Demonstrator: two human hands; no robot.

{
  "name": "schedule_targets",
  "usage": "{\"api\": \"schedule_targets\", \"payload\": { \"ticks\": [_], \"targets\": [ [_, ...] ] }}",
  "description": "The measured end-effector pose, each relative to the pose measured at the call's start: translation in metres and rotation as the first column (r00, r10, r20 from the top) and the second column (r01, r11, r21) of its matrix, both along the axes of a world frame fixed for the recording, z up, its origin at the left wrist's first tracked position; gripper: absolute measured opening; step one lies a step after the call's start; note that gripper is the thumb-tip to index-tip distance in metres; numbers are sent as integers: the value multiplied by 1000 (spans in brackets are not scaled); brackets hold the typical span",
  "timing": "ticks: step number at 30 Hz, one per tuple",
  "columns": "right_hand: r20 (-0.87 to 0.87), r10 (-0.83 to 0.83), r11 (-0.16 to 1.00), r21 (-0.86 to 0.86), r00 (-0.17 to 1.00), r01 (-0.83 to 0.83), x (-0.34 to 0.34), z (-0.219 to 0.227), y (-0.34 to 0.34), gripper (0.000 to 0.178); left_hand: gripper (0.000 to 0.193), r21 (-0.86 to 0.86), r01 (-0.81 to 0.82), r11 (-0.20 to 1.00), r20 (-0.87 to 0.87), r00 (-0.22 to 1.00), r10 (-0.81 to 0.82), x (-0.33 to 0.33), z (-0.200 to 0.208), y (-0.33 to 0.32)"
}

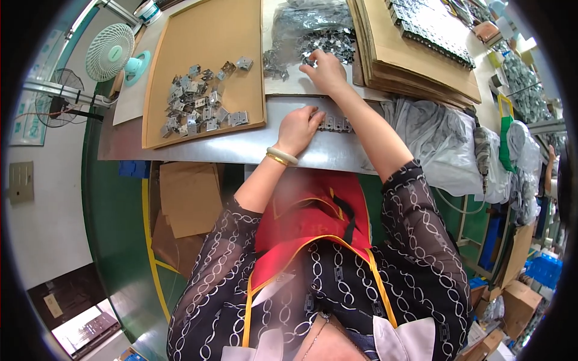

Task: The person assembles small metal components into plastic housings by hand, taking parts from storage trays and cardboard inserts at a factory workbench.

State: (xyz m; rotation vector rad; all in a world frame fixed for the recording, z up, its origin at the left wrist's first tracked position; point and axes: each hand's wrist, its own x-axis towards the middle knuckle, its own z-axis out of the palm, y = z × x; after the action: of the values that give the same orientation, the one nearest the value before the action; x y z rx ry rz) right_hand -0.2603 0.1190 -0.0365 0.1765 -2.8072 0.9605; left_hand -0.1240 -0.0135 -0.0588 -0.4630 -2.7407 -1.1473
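My right hand (328, 72) reaches over a heap of small shiny metal pieces (328, 43), its thumb and fingers curled toward each other at the heap's near edge. Whatever lies between those fingertips is too small to make out. On the steel table edge, my left hand (297, 129) rests with its fingers curled in at the left end of a short row of metal brackets (336, 124). Its fingertips touch or nearly touch the row, and what they grip is hidden. Left of both hands, loose metal brackets (195, 99) lie jumbled in a shallow cardboard tray (208, 36).
Stacked cardboard sheets (385, 66) at the right carry rows of metal parts (430, 33). A clear plastic bag (307, 24) lies behind the heap. Grey plastic-wrapped bundles (433, 138) sit at the table's right front. A small fan (111, 53) stands at far left.
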Motion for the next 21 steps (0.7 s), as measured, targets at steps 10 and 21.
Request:
{"api": "schedule_targets", "payload": {
  "ticks": [10, 21],
  "targets": [
    [-79, 308, 924, -213, 948, -317, 15, -22, 26, 20, 34, 455, -165, 875, 235, 970, 61, 15, 24, -32],
    [-117, 470, 650, -624, 875, -433, 186, 63, 42, 37, 18, 885, -73, 460, 251, 906, -340, 70, 44, -32]
  ]
}}
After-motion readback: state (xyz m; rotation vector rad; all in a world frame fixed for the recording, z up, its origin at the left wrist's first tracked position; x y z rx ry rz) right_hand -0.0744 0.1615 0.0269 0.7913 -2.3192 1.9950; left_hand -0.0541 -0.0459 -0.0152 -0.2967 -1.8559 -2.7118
